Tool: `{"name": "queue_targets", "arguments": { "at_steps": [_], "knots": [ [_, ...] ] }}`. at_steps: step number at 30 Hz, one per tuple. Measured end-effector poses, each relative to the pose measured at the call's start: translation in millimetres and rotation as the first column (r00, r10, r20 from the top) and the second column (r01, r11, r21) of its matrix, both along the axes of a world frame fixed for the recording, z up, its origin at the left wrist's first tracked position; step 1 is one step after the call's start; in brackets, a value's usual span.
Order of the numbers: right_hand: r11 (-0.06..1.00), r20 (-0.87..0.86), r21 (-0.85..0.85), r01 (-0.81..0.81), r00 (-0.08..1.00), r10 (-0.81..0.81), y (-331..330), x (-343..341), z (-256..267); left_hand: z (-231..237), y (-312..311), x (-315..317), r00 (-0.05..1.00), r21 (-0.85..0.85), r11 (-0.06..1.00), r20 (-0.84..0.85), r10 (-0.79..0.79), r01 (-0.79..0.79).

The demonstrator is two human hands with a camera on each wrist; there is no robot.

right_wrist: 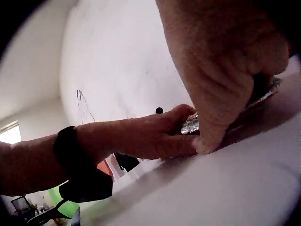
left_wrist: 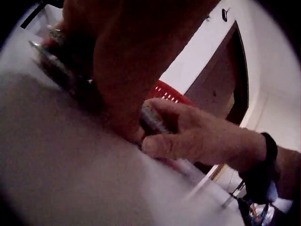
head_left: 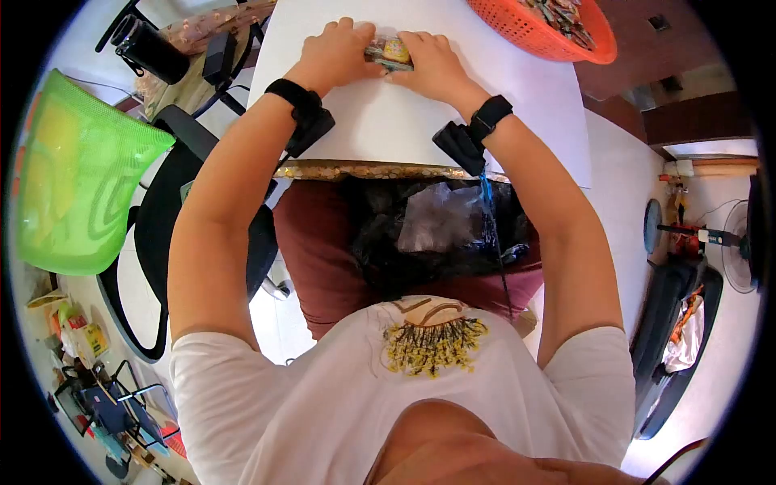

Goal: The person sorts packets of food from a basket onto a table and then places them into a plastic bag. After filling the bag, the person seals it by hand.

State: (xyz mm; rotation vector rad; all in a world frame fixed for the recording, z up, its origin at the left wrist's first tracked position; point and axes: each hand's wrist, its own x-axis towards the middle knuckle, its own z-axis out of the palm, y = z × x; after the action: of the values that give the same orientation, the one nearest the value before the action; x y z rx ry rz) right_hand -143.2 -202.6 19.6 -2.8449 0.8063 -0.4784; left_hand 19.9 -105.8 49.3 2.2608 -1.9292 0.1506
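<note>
On the white table, a few small shiny plastic packets point(head_left: 390, 53), one with a yellow patch on it, lie between the two hands. My left hand point(head_left: 336, 55) grips their left side, fingers bent over them and thumb at the near edge. From the other side my right hand point(head_left: 435, 66) holds them, its thumb close to the left thumb. Silvery packet edges point(left_wrist: 51, 63) stick out past the left hand in the left wrist view. In the right wrist view, a shiny packet point(right_wrist: 190, 124) shows between the left fingers and thumb. The palms hide much of the packets.
An orange perforated basket point(head_left: 533, 36) with many similar packets stands at the table's far right. The white table point(head_left: 372, 121) ends just before the lap, where a black plastic bag point(head_left: 380, 242) lies. A green-backed chair point(head_left: 89, 178) and a black bottle point(head_left: 149, 48) are at the left.
</note>
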Motion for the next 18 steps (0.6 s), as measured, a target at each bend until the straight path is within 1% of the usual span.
{"name": "queue_targets", "arguments": {
  "at_steps": [2,5,6,9,10,13,14,17,18],
  "knots": [
    [1.000,-0.005,-0.012,-0.018,1.000,0.018,-6,9,0,-9,-3,11,0.998,-0.060,0.997,0.039,-0.051,0.053],
    [0.994,0.014,-0.050,-0.098,0.995,0.099,-26,28,-5,-11,-15,34,0.994,-0.083,0.994,0.082,-0.065,0.072],
    [0.987,0.019,-0.094,-0.127,0.991,0.129,-31,34,-5,-7,-16,39,0.995,-0.076,0.995,0.078,-0.062,0.068],
    [0.993,-0.015,-0.092,-0.077,0.997,0.076,-43,57,-6,-11,-29,58,0.991,-0.099,0.992,0.117,-0.071,0.083],
    [0.993,-0.057,-0.085,-0.081,0.995,0.076,-48,64,-5,-13,-33,62,0.991,-0.101,0.992,0.122,-0.062,0.074],
    [0.987,-0.015,-0.152,-0.055,0.998,0.054,-48,69,-8,-9,-39,70,0.988,-0.077,0.992,0.122,-0.092,0.101],
    [0.991,-0.032,-0.116,-0.072,0.997,0.068,-47,68,-8,-9,-39,64,0.991,-0.014,1.000,0.135,-0.023,0.026],
    [0.993,-0.079,-0.024,-0.114,0.991,0.111,-43,63,8,8,-33,58,0.998,0.046,0.997,-0.024,-0.053,0.054],
    [0.990,-0.082,-0.078,-0.118,0.990,0.112,-42,62,13,10,-33,58,0.997,0.049,0.997,-0.050,-0.062,0.065]
  ]
}}
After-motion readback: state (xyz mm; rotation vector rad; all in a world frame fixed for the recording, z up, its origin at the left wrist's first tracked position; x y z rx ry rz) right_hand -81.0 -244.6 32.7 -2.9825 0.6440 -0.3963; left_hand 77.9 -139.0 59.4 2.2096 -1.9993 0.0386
